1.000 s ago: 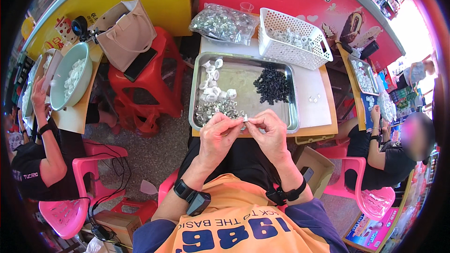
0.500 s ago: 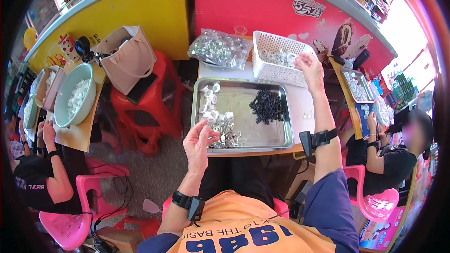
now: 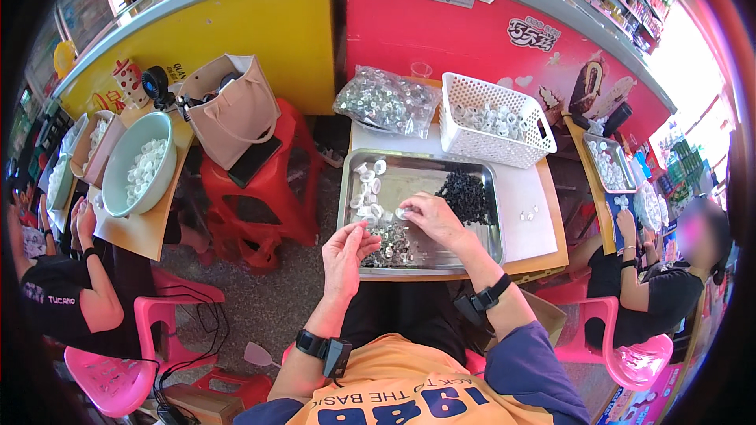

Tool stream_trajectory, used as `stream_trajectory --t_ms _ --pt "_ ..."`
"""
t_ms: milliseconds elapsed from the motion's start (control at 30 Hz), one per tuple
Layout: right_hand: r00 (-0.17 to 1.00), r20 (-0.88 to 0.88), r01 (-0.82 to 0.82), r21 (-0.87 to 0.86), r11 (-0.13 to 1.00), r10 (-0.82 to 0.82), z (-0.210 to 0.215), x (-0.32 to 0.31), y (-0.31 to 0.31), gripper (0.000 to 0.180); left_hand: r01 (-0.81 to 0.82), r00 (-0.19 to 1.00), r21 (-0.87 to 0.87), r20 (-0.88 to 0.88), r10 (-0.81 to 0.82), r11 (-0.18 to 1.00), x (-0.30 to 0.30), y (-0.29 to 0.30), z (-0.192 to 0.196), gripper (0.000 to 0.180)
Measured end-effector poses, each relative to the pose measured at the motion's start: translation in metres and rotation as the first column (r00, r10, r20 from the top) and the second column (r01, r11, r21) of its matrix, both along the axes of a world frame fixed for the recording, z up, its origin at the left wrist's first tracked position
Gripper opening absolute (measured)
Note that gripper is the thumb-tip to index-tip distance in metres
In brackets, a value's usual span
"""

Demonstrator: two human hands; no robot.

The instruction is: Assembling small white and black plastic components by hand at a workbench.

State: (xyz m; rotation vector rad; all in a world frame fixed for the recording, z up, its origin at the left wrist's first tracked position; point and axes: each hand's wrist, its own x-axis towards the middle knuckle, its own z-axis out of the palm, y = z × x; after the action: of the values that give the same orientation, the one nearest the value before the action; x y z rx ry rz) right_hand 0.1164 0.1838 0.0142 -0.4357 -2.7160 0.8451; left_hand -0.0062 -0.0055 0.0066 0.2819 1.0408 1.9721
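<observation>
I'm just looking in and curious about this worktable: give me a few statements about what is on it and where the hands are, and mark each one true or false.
1. The right hand is down in the metal tray, fingertips on a white cap. True.
2. The left hand rests inside the white basket. False: it is raised at the tray's near left edge, far from the basket.
3. A heap of small black parts lies in the tray. True.
4. The white basket is empty. False: it holds a row of small pale parts.
5. A beige bag sits on a red stool. True.
</observation>
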Motion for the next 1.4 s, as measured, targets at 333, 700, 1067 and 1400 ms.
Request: stream_trajectory --t_ms 333,700,1067,1400 --pt "0.970 0.072 0.089 -0.994 0.062 -0.233 0.035 0.034 -0.040 0.039 0.161 0.943 -0.139 -0.271 -0.194 0.977 0.021 0.010 0.036 0.028" --pt "0.879 -0.093 0.205 -0.811 0.548 -0.467 0.032 0.041 -0.082 0.015 0.177 0.951 -0.173 -0.223 -0.214 0.969 0.025 0.009 0.024 0.010" --pt "0.916 -0.045 0.258 -0.694 0.672 -0.398 0.047 0.051 -0.057 0.014 0.377 0.897 0.091 0.212 -0.388 0.922 0.009 0.011 0.010 0.008" --pt "0.994 0.113 0.002 -0.090 0.996 0.009 0.007 0.073 -0.040 0.014 0.281 0.866 0.212 0.364 -0.342 0.936 0.001 0.007 -0.001 0.031"
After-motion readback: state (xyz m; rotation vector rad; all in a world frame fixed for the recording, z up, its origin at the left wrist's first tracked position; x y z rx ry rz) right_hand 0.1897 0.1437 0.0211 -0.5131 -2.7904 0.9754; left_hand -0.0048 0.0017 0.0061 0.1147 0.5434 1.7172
